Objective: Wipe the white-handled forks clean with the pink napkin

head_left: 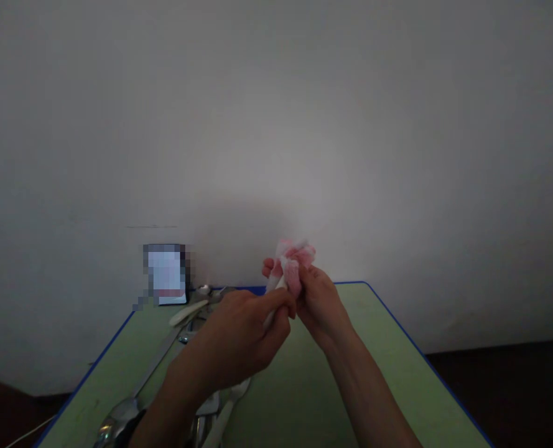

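Cloth pressed around a pale utensil between two hands

A crumpled pink-and-white cloth (293, 262) is held up in front of the wall, above the far part of the tabletop, wrapped about the upper part of a white utensil (281, 284). The cloth hides that end, so its shape cannot be told. The right hand (317, 297) grips the cloth, thumb on the near side and fingertips showing beyond it. The left hand (246, 326) is closed around the utensil's lower part, just beside the cloth.

Below them, the green tabletop (351, 392) has a blue edge. To the left of the hands lie a white-handled utensil (188, 313) and a large metal spoon (123, 412) with a long handle. Nearer the viewer, partly behind the left forearm, is a white fork (224, 415) beside other metal pieces. A lit phone (168, 274) stands at the far left corner, near the pale wall (374, 137).
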`<action>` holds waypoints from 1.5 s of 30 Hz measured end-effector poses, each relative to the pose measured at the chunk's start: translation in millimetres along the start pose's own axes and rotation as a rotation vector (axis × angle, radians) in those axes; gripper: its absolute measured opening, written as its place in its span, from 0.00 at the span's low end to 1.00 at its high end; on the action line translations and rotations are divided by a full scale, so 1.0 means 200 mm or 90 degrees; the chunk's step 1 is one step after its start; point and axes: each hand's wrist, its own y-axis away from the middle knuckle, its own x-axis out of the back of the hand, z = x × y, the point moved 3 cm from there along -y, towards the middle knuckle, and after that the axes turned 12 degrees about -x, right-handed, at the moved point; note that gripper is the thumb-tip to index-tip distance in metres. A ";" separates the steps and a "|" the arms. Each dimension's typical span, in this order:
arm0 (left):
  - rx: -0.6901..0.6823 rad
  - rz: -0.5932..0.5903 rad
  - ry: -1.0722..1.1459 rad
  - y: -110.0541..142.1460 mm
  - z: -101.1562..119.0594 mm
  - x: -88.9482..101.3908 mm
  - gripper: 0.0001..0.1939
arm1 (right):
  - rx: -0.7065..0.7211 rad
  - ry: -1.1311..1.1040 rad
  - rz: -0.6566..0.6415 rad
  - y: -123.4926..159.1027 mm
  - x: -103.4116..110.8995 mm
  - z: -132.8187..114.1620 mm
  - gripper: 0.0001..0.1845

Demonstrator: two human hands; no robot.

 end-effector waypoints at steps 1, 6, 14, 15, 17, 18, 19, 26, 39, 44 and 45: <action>-0.003 0.002 0.001 0.00 0.00 0.00 0.13 | 0.014 0.016 0.006 0.00 0.01 -0.01 0.17; -0.038 -0.008 0.018 0.01 0.03 0.03 0.13 | 0.116 0.157 0.068 -0.02 0.08 -0.08 0.19; -0.054 -0.008 0.051 0.02 0.04 0.05 0.13 | 0.072 0.088 0.052 0.01 0.05 -0.08 0.17; -0.053 -0.002 0.041 0.02 0.04 0.04 0.13 | 0.057 0.056 0.044 0.01 0.03 -0.06 0.17; -0.045 0.010 0.022 0.01 0.02 0.02 0.12 | -0.010 0.007 0.003 0.01 -0.03 0.01 0.18; -0.041 0.014 0.014 0.00 0.02 0.02 0.12 | -0.039 -0.012 -0.012 0.01 -0.05 0.04 0.18; -0.037 0.017 0.008 0.00 0.01 0.01 0.12 | -0.054 -0.028 -0.030 0.00 -0.06 0.05 0.19; -0.076 0.004 -0.038 0.02 0.01 0.00 0.12 | -0.024 0.009 -0.018 -0.01 -0.01 0.01 0.15; -0.070 -0.057 0.067 0.04 -0.01 0.02 0.11 | 0.056 -0.036 0.036 -0.05 0.07 -0.07 0.13; -0.045 -0.070 0.087 0.04 -0.02 0.01 0.18 | 0.038 -0.096 0.004 -0.04 0.03 -0.04 0.17; -0.039 -0.069 0.094 0.04 -0.02 0.00 0.20 | 0.037 -0.103 0.009 -0.04 0.03 -0.03 0.18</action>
